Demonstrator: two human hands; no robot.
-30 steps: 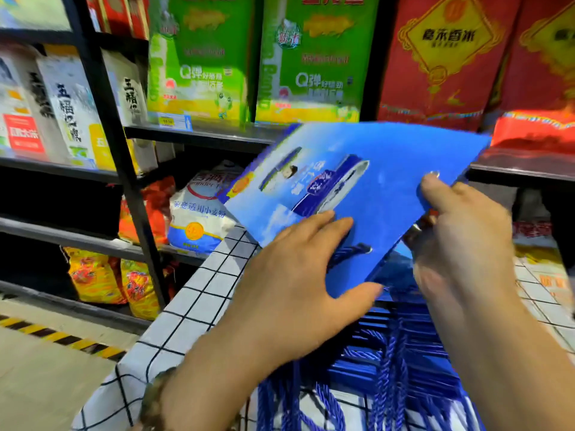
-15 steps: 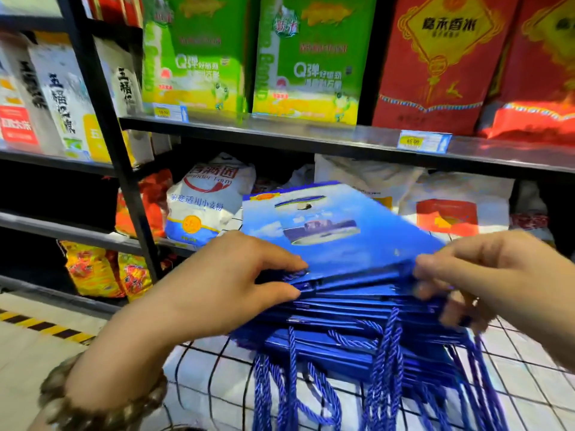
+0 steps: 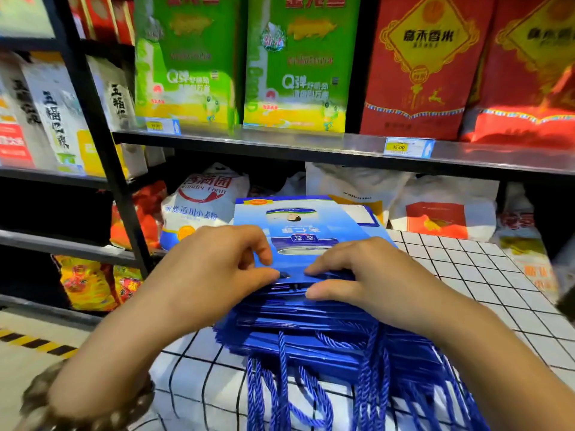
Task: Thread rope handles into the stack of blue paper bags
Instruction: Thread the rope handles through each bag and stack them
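A stack of flat blue paper bags lies on a white grid-patterned tabletop. The top bag shows a printed picture and lies flat on the stack. My left hand pinches the near edge of the top bag between thumb and curled fingers. My right hand pinches the same edge from the right, thumb under and fingers on top. Blue twisted rope handles hang from the lower bags over the table's near edge.
Black metal shelving stands right behind the table, loaded with green, red and white food sacks. A shelf upright rises at the left. The floor with a yellow-black stripe lies at lower left. A beaded bracelet circles my left wrist.
The top bag, held up tilted a second ago, has come down flat onto the stack. Both hands have moved together to the middle of its near edge.
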